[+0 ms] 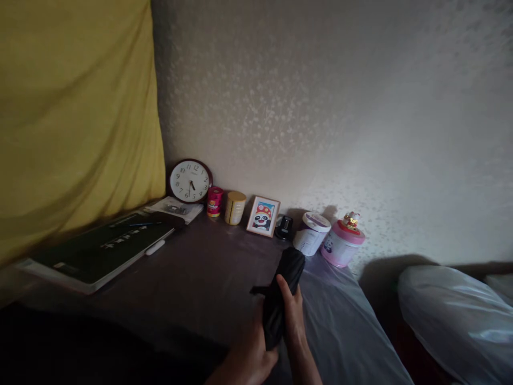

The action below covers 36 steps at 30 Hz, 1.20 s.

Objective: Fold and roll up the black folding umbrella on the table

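A black folded umbrella (289, 267) is held up at a tilt over the table's near side, its top end pointing away from me. A short dark strap or flap sticks out from its left side. My right hand (294, 315) is closed round its middle from the right, thumb lying along the fabric. Lower down, my left hand (250, 355) grips the near end from the left, slightly blurred, with its fingers curled beneath. The palm sides of both hands are hidden.
Along the wall stand a round clock (191, 182), a red can (214, 202), a yellow-lidded tin (234, 208), a panda picture frame (263, 216), a small black object (284, 228), a white tub (310, 235) and a pink tub (342, 246). A large green book (100, 246) lies left, beside the yellow curtain (80, 107).
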Motion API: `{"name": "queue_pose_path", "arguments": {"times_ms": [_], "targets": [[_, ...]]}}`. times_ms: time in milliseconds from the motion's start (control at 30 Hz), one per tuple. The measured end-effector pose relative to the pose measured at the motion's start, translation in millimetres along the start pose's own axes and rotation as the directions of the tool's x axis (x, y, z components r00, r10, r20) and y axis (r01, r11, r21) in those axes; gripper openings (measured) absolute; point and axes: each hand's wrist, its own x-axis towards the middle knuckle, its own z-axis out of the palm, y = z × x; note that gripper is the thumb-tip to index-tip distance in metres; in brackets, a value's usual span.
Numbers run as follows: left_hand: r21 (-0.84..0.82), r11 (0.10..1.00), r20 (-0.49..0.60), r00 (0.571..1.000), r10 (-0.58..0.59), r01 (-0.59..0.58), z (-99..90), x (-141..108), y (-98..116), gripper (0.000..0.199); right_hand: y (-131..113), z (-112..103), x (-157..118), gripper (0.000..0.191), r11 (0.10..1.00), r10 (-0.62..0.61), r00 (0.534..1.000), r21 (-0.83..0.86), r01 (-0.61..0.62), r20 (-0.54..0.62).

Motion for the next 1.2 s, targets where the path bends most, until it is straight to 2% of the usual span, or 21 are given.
{"name": "queue_pose_path", "arguments": {"times_ms": [100,167,267,300,367,433,467,533,600,633,667,700,767,933,1000,1067,1200], "targets": [[0.324,0.946,-0.084,0.996,-0.007,0.034,2.0,2,-14,0.082,10,2,2,0.054,1.000,-0.003,0.998,-0.003,0.002,-0.062],[0.351,0.936,-0.078,0.995,0.056,-0.025,-0.9,3,-16,0.082,14,0,4,0.050,1.000,0.016,0.998,0.020,-0.014,-0.065],[0.118,0.986,-0.013,0.993,0.118,-0.116,-9.0,2,-4,0.081,14,-3,4,0.041,0.988,0.089,0.996,0.129,-0.090,0.016],[-0.008,0.997,0.046,0.996,0.083,-0.082,-11.7,1,2,0.076,12,-4,3,0.039,0.974,0.134,0.989,0.176,-0.143,0.064],[-0.227,0.966,0.196,0.978,-0.077,0.121,-15.7,-2,14,0.065,7,-5,1,0.040,0.934,0.226,0.959,0.242,-0.262,0.169],[-0.324,0.914,0.285,0.947,-0.152,0.244,-16.4,-4,22,0.063,3,-5,-1,0.042,0.918,0.247,0.943,0.259,-0.301,0.222],[-0.332,0.907,0.298,0.941,-0.159,0.258,-15.4,-4,22,0.062,2,-5,0,0.042,0.930,0.220,0.949,0.246,-0.274,0.224],[-0.268,0.939,0.264,0.954,-0.144,0.216,-11.0,-3,16,0.059,2,-4,1,0.040,0.973,0.123,0.977,0.173,-0.154,0.173],[-0.107,0.989,0.137,0.987,-0.088,0.103,-5.0,1,3,0.058,6,-4,4,0.042,0.998,0.023,0.996,0.059,-0.028,0.084],[0.005,1.000,0.010,1.000,0.002,-0.003,-2.3,3,-4,0.061,9,-4,4,0.046,1.000,-0.017,0.999,0.008,0.017,0.042],[0.141,0.984,-0.086,0.989,0.121,-0.108,-0.1,6,-12,0.067,13,-3,5,0.050,0.999,-0.046,0.999,-0.028,0.046,0.009],[0.259,0.953,-0.153,0.968,0.198,-0.154,1.2,8,-18,0.072,16,-3,5,0.053,0.997,-0.064,0.998,-0.047,0.063,-0.017],[0.365,0.910,-0.156,0.950,0.270,-0.198,1.2,10,-26,0.078,22,-1,4,0.056,0.997,-0.060,0.997,-0.057,0.057,-0.040],[0.399,0.892,-0.132,0.950,0.283,-0.211,-3.7,12,-23,0.085,20,-1,7,0.059,0.994,-0.019,0.998,-0.109,0.012,-0.056],[0.449,0.868,-0.134,0.945,0.299,-0.211,-3.6,13,-22,0.083,18,-5,10,0.058,0.970,-0.092,0.995,-0.229,0.081,-0.040],[0.527,0.826,-0.121,0.945,0.304,-0.199,-2.8,13,-24,0.081,19,-10,13,0.059,0.908,-0.201,0.979,-0.381,0.177,-0.026],[0.665,0.740,-0.064,0.979,0.196,-0.105,-1.2,13,-26,0.080,35,-21,16,0.069,0.769,-0.366,0.930,-0.572,0.287,-0.026]]}}
